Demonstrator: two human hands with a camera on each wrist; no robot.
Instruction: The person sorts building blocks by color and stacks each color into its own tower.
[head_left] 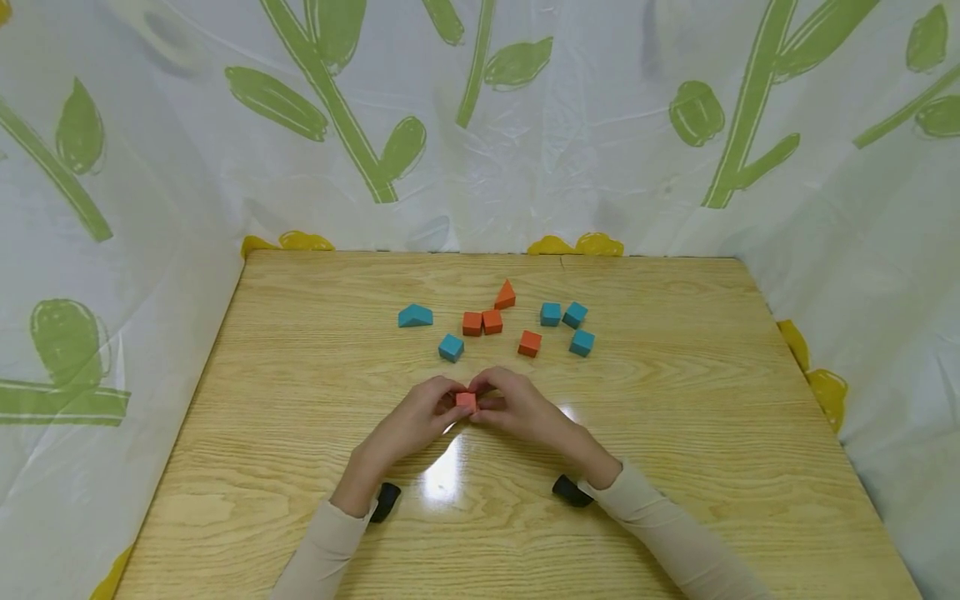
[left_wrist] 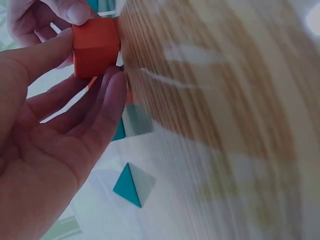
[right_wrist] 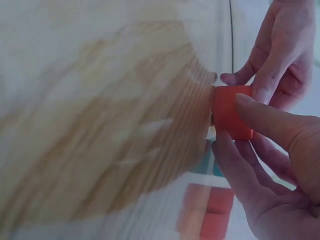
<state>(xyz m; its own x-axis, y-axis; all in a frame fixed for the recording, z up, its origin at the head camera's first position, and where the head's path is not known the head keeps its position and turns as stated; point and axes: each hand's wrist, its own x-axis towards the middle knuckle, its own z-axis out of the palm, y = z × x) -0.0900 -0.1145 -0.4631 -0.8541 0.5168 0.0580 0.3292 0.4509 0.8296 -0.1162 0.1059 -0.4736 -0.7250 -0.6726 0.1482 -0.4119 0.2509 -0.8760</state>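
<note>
An orange-red cube [head_left: 466,402] is at the table's middle, between both hands. The left hand [head_left: 415,419] pinches it from the left, thumb on the near side. From the other side, the right hand [head_left: 522,409] holds the same cube with thumb and fingers. In the left wrist view, two faces of the cube [left_wrist: 97,47] show beside the left thumb. In the right wrist view, the right thumb lies on the cube [right_wrist: 227,117], with the fingers curled below; the cube stands at or very near the tabletop.
Beyond the hands lie two touching red cubes [head_left: 482,322], another red cube [head_left: 529,343], a red triangular block [head_left: 506,294], a blue triangular block [head_left: 416,316], a lone blue cube [head_left: 451,347] and blue cubes [head_left: 551,314] at right. A leaf-patterned curtain [head_left: 600,125] borders the wooden table [head_left: 247,500].
</note>
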